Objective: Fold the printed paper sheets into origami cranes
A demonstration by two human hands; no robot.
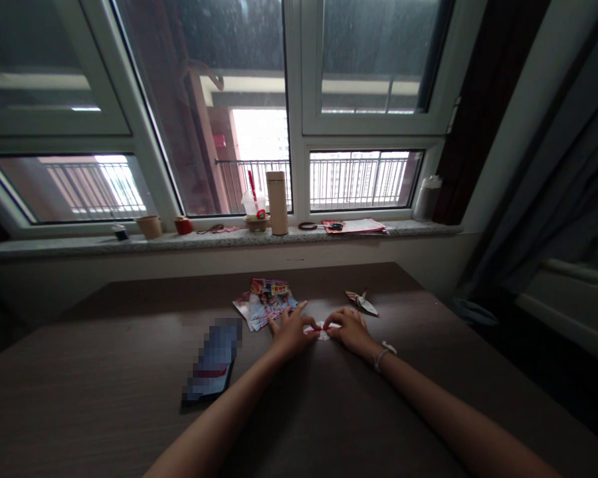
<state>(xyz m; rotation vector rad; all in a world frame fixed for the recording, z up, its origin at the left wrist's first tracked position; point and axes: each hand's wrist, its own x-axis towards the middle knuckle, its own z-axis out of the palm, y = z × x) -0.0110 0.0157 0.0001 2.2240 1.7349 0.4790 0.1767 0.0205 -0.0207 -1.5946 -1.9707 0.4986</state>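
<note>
Left hand and right hand, fingertips nearly closed, pinch small paper between them on desk. Looks like creasing step; next move calls for even pressure, edges aligned.

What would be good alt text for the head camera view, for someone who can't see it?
Two bare hands, left and right, pinch a small piece of folded paper on a dark table. A phone, printed sheets and a folded paper figure lie nearby, before a window.
</note>
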